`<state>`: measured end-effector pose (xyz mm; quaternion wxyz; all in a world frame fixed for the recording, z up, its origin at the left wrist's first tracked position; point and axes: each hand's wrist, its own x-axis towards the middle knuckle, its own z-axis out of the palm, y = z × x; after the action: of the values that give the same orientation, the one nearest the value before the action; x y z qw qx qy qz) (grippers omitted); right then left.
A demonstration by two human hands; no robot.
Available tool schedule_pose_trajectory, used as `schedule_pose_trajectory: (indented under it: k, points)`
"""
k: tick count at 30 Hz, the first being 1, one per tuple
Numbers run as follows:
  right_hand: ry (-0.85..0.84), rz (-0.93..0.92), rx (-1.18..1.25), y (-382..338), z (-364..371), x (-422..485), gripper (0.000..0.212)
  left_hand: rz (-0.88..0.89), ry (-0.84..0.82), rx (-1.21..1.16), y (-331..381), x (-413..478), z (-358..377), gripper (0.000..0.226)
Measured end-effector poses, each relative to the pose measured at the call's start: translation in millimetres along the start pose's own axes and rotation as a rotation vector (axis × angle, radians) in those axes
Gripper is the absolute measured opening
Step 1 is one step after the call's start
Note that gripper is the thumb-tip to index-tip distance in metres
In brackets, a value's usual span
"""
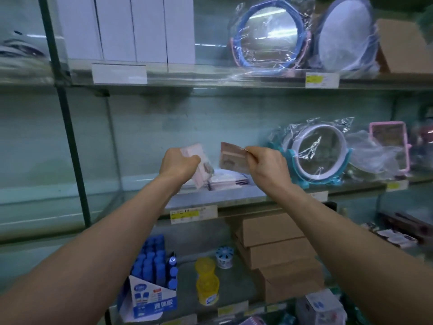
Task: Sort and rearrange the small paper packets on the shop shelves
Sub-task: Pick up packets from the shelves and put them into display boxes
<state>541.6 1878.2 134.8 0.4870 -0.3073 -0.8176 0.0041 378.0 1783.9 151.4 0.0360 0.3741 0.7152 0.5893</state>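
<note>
Above the middle shelf (234, 195) — left hand (178, 164) grips a pink packet stack (199, 165); right hand (267, 164) pinches one brownish packet (232, 158), stack and packet apart.

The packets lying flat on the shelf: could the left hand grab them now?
Probably not yet. The left hand is close, and nothing stands between it and the flat packets, but its grip is already full with a pink stack of packets. It would likely need to put those down first.
</note>
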Motion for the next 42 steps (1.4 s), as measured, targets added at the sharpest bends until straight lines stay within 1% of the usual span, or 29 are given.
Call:
schedule_pose_trajectory:
  k: [4,6,8,10,12,15,18,21,23,25,27,29,31,33,36,40,42]
  points:
    - [-0.091,0.081,0.111,13,21,29,0.026,-0.158,0.023,-0.185,-5,17,-2,0.010]
    - [-0.130,0.132,0.186,22,29,43,0.027,-0.211,0.033,-0.239,-9,28,0,0.008]
    - [-0.167,0.181,0.254,32,38,54,0.029,-0.221,0.059,-0.248,-13,37,4,0.008]
    - [-0.194,0.227,0.318,43,47,65,0.031,-0.238,0.095,-0.252,-17,45,9,0.018]
    - [-0.218,0.271,0.387,53,56,75,0.030,-0.263,0.122,-0.268,-19,49,15,0.022]
    - [-0.246,0.284,0.452,65,67,86,0.028,-0.291,0.137,-0.307,-19,53,20,0.021]
    - [-0.240,0.296,0.508,71,76,95,0.023,-0.307,0.150,-0.340,-19,58,23,0.019]
    - [-0.269,0.377,0.623,75,81,101,0.020,-0.349,0.151,-0.397,-21,64,22,0.017]
    - [-0.272,0.406,0.650,81,86,105,0.020,-0.384,0.148,-0.441,-23,69,20,0.013]
    - [-0.256,0.416,0.624,89,89,108,0.020,-0.418,0.141,-0.487,-27,74,18,0.005]
    - [-0.246,0.443,0.623,94,91,112,0.020,-0.444,0.129,-0.540,-30,80,15,0.006]
    - [-0.272,0.466,0.664,95,92,113,0.016,-0.464,0.117,-0.588,-32,84,13,0.004]
    - [-0.334,0.481,0.731,89,94,111,0.012,-0.481,0.109,-0.635,-35,87,11,0.006]
    - [-0.433,0.485,0.758,79,97,105,0.011,-0.485,0.092,-0.673,-37,88,10,0.008]
    - [-0.558,0.430,0.761,59,100,100,0.017,-0.455,0.025,-0.725,-39,88,10,0.007]
    - [-0.639,0.347,0.844,29,106,100,0.005,-0.400,-0.106,-0.761,-36,84,11,0.010]
    - [-0.625,0.369,0.912,15,112,101,0.004,-0.407,-0.141,-0.737,-35,83,12,0.012]
